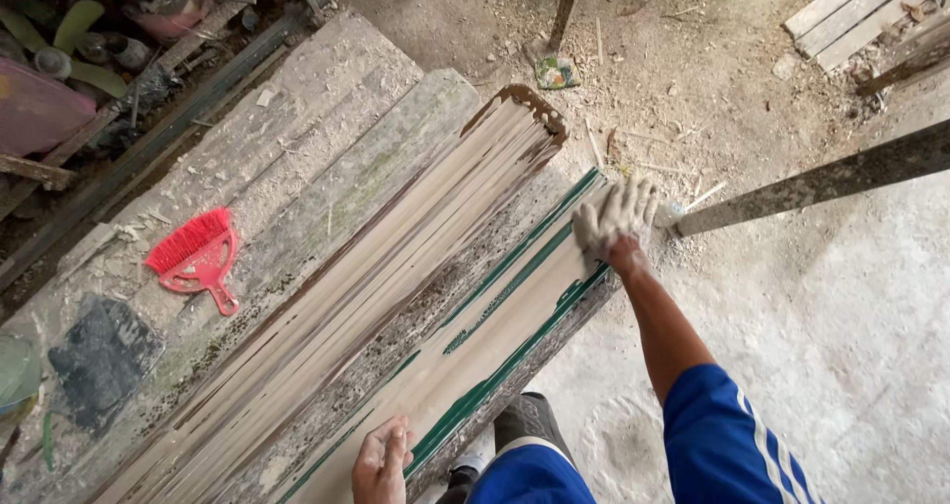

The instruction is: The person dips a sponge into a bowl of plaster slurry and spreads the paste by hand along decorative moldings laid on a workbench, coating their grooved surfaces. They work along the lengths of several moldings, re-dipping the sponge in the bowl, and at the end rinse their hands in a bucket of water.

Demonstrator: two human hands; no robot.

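Resting flat near the bottom edge, our bare left hand (pixel 383 461) lies fingers together on a pale plank (pixel 495 341), its wrist cut off by the frame. Farther along, our gloved right hand (pixel 616 217) presses the plank's far end, fingers spread, fingertips over the edge. Beyond lie stacked strips (pixel 396 267) and a red brush (pixel 196 255).

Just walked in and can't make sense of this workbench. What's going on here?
A person stands at a dusty wooden bench, leaning over a pale board with green edges. The right hand, in a dirty work glove, rests on the board's far end; the bare left hand lies flat on its near end. A stack of thin pale slats lies alongside, and a red hand brush sits further left.
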